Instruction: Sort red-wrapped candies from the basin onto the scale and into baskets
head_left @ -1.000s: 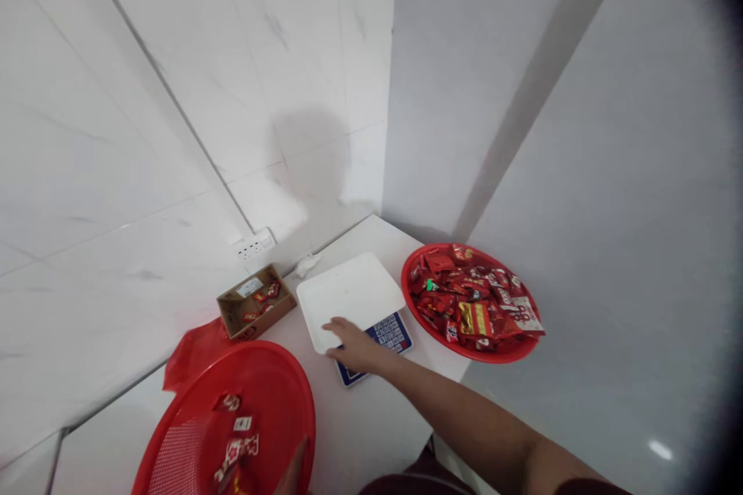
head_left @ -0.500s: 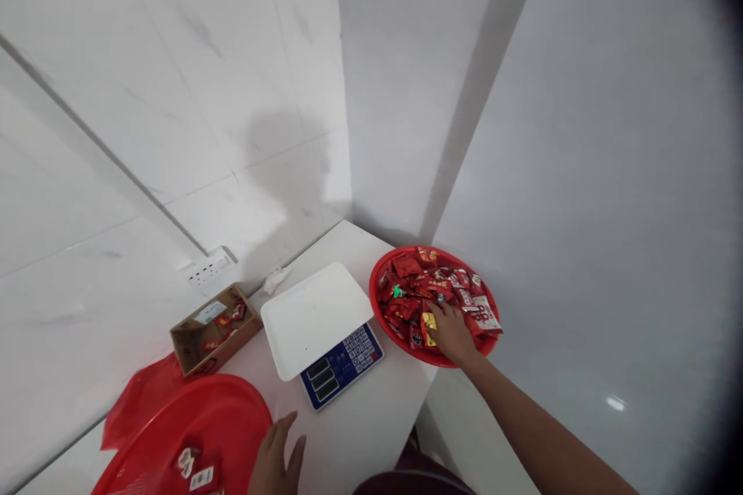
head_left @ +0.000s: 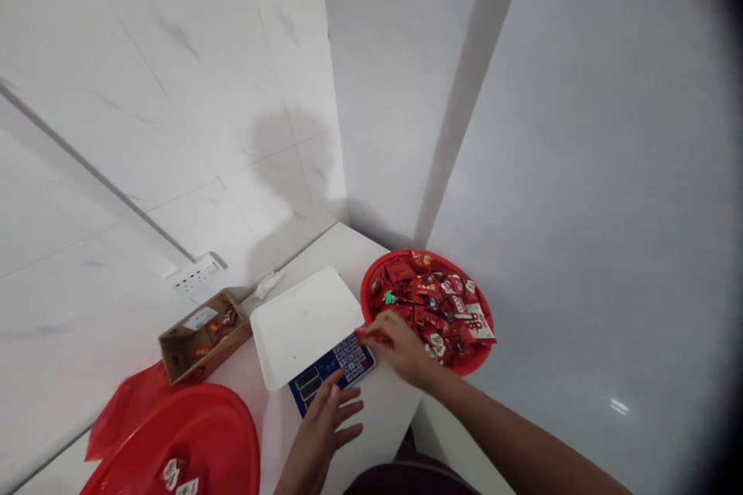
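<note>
Between the fingers of my right hand (head_left: 399,346) is a small red candy packet (head_left: 376,337), held above the keypad edge of the scale. Behind that hand stands a round red basket (head_left: 486,356) heaped with red-wrapped packets (head_left: 426,290), some with white or green prints. My left hand (head_left: 325,425) holds nothing; its fingers are spread in front of the scale's display. The digital scale (head_left: 303,402) has a blue panel and a white weighing pan (head_left: 306,317) with nothing on it.
A larger red basket (head_left: 247,421) at the lower left holds a few packets (head_left: 174,472). Beyond it are a cardboard box (head_left: 209,363) with several packets and a red plastic bag (head_left: 124,406). Walls meet behind the white table (head_left: 342,244); a socket panel (head_left: 198,275) is on the left wall.
My right hand has come out of the heaped basket and moved left, bringing a packet. My left hand has moved right and up, from beside the larger basket to the scale.
</note>
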Available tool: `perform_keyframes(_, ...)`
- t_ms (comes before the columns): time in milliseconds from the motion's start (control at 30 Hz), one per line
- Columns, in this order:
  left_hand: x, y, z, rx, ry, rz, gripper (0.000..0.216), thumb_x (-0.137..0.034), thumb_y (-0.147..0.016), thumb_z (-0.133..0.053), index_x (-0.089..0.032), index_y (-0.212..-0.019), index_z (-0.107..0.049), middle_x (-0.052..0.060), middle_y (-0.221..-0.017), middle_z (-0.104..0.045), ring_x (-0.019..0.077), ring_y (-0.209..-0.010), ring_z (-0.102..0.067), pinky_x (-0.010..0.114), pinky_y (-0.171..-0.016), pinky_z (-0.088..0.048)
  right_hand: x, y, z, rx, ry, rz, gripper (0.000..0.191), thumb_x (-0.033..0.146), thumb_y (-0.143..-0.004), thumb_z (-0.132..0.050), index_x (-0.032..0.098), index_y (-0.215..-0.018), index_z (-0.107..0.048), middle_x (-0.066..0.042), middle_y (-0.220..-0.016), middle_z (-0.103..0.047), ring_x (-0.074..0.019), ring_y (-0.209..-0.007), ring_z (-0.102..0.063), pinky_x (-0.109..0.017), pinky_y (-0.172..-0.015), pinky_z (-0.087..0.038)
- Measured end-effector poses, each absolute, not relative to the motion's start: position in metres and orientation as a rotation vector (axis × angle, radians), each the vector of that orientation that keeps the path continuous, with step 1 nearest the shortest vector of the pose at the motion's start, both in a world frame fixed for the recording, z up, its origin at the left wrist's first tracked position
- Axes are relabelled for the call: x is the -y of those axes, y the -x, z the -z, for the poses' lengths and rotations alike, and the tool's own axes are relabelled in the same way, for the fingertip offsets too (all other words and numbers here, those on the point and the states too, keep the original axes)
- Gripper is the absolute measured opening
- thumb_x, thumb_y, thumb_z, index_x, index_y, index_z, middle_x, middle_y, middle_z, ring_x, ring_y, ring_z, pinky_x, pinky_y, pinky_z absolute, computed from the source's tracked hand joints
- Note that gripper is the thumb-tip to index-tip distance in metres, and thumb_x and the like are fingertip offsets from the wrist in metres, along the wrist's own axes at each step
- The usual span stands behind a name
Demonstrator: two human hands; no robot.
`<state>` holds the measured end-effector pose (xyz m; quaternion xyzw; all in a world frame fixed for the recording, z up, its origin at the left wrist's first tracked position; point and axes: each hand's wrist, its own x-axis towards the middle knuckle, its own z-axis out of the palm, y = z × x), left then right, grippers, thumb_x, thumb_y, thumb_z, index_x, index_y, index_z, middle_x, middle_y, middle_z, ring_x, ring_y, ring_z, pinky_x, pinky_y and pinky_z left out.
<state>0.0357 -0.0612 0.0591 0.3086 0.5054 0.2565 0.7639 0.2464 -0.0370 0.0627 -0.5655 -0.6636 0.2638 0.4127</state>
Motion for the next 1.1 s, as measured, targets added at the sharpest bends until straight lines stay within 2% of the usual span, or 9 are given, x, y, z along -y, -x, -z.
perform_keyframes(100, 0.047, -0.052, -0.072, -0.943, -0.378, -0.633, 0.049, -0.056, -0.075, -0.048, -0.022, -0.11, -0.053, 0.009, -0.107, -0.063, 0.0207, -0.091, -0.061, 0.038, -0.079, -0.049, 0.044, -0.208, -0.069, 1.894, 1.074, -0.717, 0.028, 0.003, -0.074, -0.044, 0.021, -0.086, -0.062, -0.003, -0.087, -0.055, -0.0145, -0.085, -0.051, -0.028, -0.077, -0.044)
perform_keyframes(200, 0.037, -0.054, -0.072, -0.964, -0.363, -0.768, 0.031, -0.035, -0.073, -0.063, -0.02, -0.1, -0.059, 0.004, -0.095, -0.066, 0.0137, -0.078, -0.061, 0.03, -0.076, -0.049, 0.051, -0.192, -0.067, 2.005, 0.908, -0.723, 0.028, 0.001, -0.071, -0.044, 0.02, -0.079, -0.062, -0.003, -0.084, -0.057, -0.0146, -0.085, -0.051, -0.028, -0.076, -0.044)
perform_keyframes(333, 0.027, -0.048, -0.068, -1.099, -0.417, -0.877, 0.033, -0.024, -0.066, -0.069, -0.02, -0.098, -0.06, 0.003, -0.089, -0.066, 0.0138, -0.073, -0.062, 0.026, -0.067, -0.05, 0.053, -0.199, -0.063, 2.073, 0.868, -0.707, 0.028, 0.002, -0.072, -0.044, 0.02, -0.086, -0.061, -0.005, -0.09, -0.059, -0.0154, -0.09, -0.051, -0.03, -0.082, -0.044)
perform_keyframes(467, 0.003, -0.035, -0.071, -1.162, -0.322, -1.038, 0.02, -0.026, -0.075, -0.061, -0.018, -0.094, -0.059, 0.004, -0.093, -0.064, 0.0132, -0.076, -0.063, 0.027, -0.072, -0.052, 0.046, -0.224, -0.052, 1.959, 1.196, -0.672, 0.023, 0.009, -0.077, -0.045, 0.019, -0.091, -0.06, -0.008, -0.096, -0.06, -0.0175, -0.093, -0.052, -0.033, -0.084, -0.043)
perform_keyframes(600, -0.013, -0.018, -0.065, -1.157, -0.222, -0.924, 0.024, -0.031, -0.083, -0.049, -0.019, -0.103, -0.053, 0.009, -0.099, -0.062, 0.0167, -0.084, -0.064, 0.031, -0.075, -0.052, 0.036, -0.26, -0.038, 1.814, 1.674, -0.625, 0.025, 0.018, -0.079, -0.046, 0.019, -0.1, -0.06, -0.01, -0.104, -0.059, -0.0212, -0.101, -0.052, -0.037, -0.09, -0.039)
perform_keyframes(800, 0.022, -0.017, -0.041, -1.221, -0.186, -0.756, 0.031, -0.026, -0.077, -0.058, -0.016, -0.106, -0.05, 0.015, -0.112, -0.058, 0.0203, -0.087, -0.064, 0.031, -0.076, -0.051, 0.043, -0.292, -0.013, 1.885, 2.172, -0.83, 0.044, 0.026, -0.072, -0.057, 0.018, -0.115, -0.054, -0.013, -0.119, -0.054, -0.0268, -0.104, -0.053, -0.035, -0.083, -0.04)
perform_keyframes(867, 0.036, -0.019, -0.037, -1.186, -0.21, -0.721, 0.036, -0.029, -0.075, -0.06, -0.018, -0.107, -0.049, 0.013, -0.113, -0.059, 0.0197, -0.09, -0.064, 0.03, -0.079, -0.049, 0.044, -0.296, -0.007, 1.867, 2.159, -0.877, 0.038, 0.023, -0.072, -0.055, 0.017, -0.11, -0.056, -0.012, -0.115, -0.057, -0.0247, -0.101, -0.055, -0.033, -0.081, -0.04)
perform_keyframes(1000, 0.054, -0.019, -0.037, -1.174, -0.279, -0.685, 0.035, -0.032, -0.076, -0.059, -0.019, -0.106, -0.048, 0.011, -0.105, -0.062, 0.0171, -0.085, -0.064, 0.03, -0.078, -0.048, 0.039, -0.307, -0.013, 1.721, 2.097, -0.877, 0.013, 0.021, -0.074, -0.049, 0.018, -0.081, -0.06, -0.006, -0.086, -0.066, -0.02, -0.082, -0.06, -0.029, -0.073, -0.041)
perform_keyframes(1100, 0.061, -0.022, -0.046, -1.155, -0.378, -0.67, 0.034, -0.033, -0.075, -0.059, -0.02, -0.105, -0.049, 0.009, -0.103, -0.062, 0.0162, -0.084, -0.062, 0.03, -0.078, -0.046, 0.033, -0.308, -0.035, 1.467, 2.008, -0.933, 0.015, 0.033, -0.076, -0.049, 0.019, -0.075, -0.056, -0.003, -0.072, -0.064, -0.0179, -0.068, -0.06, -0.028, -0.064, -0.042)
